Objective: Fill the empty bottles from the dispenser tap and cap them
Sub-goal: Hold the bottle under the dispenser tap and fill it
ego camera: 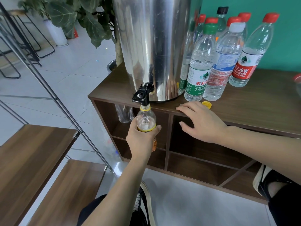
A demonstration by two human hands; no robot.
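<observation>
Plant [84,22] is standing at the rear left, behind the steel dispenser [154,46]. Black tap [142,93] is projecting over the front edge of the wooden cabinet [244,111]. Left hand [141,137] is gripping the bottle [146,119], fingers wrapped round its lower body, holding it upright with the uncapped yellow-ringed neck directly beneath the tap. Right hand [202,123] is resting flat on the cabinet edge, fingers spread and holding nothing. Yellow cap [206,104] is lying on the cabinet top just beside that hand. Capped bottles [228,54] are standing clustered to the right of the dispenser.
</observation>
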